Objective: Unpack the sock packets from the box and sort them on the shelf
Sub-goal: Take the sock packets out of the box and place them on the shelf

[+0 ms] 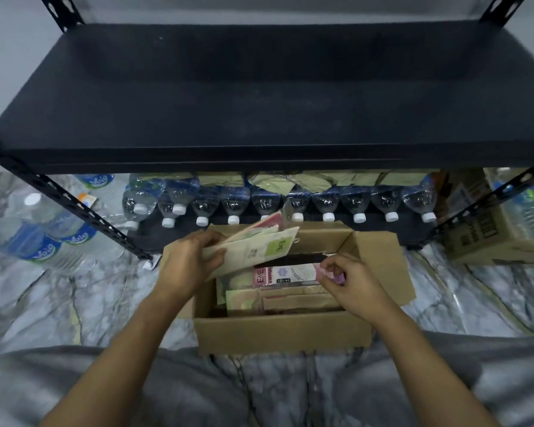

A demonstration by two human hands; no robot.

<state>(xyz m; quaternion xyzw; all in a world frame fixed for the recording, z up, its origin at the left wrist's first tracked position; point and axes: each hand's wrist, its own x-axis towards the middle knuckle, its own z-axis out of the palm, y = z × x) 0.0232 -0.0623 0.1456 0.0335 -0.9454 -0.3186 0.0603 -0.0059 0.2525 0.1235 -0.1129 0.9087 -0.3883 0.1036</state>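
Observation:
An open cardboard box (pixel 282 332) stands on the floor in front of me, below the black shelf (pixel 259 87). My left hand (pixel 187 261) grips a small stack of flat sock packets (pixel 259 243), cream with a green label, lifted above the box's left side. My right hand (pixel 350 280) pinches the right end of a pink-and-white sock packet (pixel 285 274) that lies inside the box. More packets (pixel 278 298), green and brown, lie flat beneath it in the box.
A row of water bottles (pixel 265 204) lies on the lower shelf right behind the box, with pale packets (pixel 290 180) behind them. More bottles (pixel 43 235) lie on the marble floor at left. Another carton (pixel 490 238) stands at right. Black shelf posts (pixel 74 208) slant beside the box.

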